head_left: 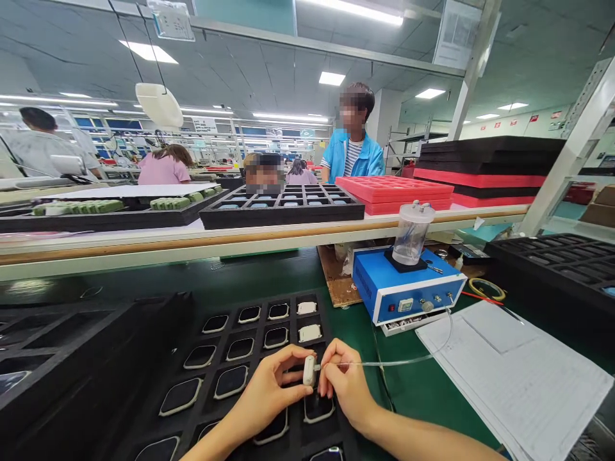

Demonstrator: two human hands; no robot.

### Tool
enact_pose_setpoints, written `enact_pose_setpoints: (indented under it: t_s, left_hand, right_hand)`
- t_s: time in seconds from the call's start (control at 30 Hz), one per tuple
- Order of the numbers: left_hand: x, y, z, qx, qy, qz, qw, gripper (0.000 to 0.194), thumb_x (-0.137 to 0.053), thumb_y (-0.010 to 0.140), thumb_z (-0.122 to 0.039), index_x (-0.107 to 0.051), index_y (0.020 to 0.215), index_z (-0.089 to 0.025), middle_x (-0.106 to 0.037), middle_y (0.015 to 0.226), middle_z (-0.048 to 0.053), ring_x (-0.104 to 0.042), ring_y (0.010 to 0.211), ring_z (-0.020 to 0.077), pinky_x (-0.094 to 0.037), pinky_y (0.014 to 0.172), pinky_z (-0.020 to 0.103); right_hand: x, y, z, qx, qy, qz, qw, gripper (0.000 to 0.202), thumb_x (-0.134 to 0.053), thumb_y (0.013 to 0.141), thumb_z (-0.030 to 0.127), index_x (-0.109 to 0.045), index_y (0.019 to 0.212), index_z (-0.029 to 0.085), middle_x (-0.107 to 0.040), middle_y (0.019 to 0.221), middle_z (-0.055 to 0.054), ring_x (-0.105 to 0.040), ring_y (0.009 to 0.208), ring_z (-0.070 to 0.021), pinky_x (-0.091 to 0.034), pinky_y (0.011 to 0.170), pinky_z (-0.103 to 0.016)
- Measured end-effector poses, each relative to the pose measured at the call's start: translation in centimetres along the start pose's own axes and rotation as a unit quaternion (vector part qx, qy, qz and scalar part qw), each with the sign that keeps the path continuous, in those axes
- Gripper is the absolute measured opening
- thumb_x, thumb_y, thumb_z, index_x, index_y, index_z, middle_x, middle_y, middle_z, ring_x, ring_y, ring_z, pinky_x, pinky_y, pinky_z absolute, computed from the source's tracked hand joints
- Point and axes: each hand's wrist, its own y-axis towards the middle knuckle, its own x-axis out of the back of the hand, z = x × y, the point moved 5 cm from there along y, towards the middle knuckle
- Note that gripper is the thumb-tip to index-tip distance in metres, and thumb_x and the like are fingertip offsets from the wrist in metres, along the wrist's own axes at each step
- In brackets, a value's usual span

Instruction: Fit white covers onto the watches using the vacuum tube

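Observation:
My left hand (269,387) pinches a light-coloured smartwatch case (308,371) by its two ends, with its narrow side turned up. Between the fingers of my right hand (348,387) is the end of a clear thin tube (398,363); its pale tip meets or nearly meets the side of the watch. Both hands are over a black foam tray (220,347) whose compartments hold several smartwatches, most with dark screens up. Two pale ones lie differently at the far right corner, such as the white-backed watch (309,332). The tube runs right to a blue control box (408,294).
A clear canister (413,234) stands on the blue box. Right of it lie paper sheets (519,378) and a black tray (557,256). A deep black tray (72,378) is at left. The shelf (269,242) ahead carries red trays (394,192). A person (353,153) stands beyond.

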Motion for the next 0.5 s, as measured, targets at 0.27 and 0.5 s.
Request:
enact_pose_setpoints:
  t_s: [0.27,0.5]
  left_hand:
    - [0.08,0.20,0.12,0.001,0.006,-0.001,1.000,0.033,-0.071,0.064,-0.009,-0.062,0.094,-0.017,-0.065,0.095,0.005,-0.061,0.094,0.0237,-0.050,0.087,0.041]
    - [0.12,0.13,0.24,-0.002,0.009,-0.002,1.000,0.032,-0.070,0.065,-0.008,-0.061,0.094,-0.018,-0.064,0.097,0.005,-0.060,0.095,0.0236,-0.050,0.086,0.040]
  right_hand:
    - [0.09,-0.06,0.03,0.000,-0.005,-0.002,1.000,0.007,-0.042,0.059,0.014,-0.044,0.063,0.019,-0.048,0.036,0.008,-0.037,0.031,-0.0064,-0.027,0.035,-0.017]
    - [-0.02,-0.08,0.11,-0.001,-0.004,-0.002,1.000,0.007,-0.042,0.058,0.014,-0.044,0.063,0.019,-0.048,0.036,0.008,-0.037,0.031,-0.0062,-0.027,0.035,-0.017]
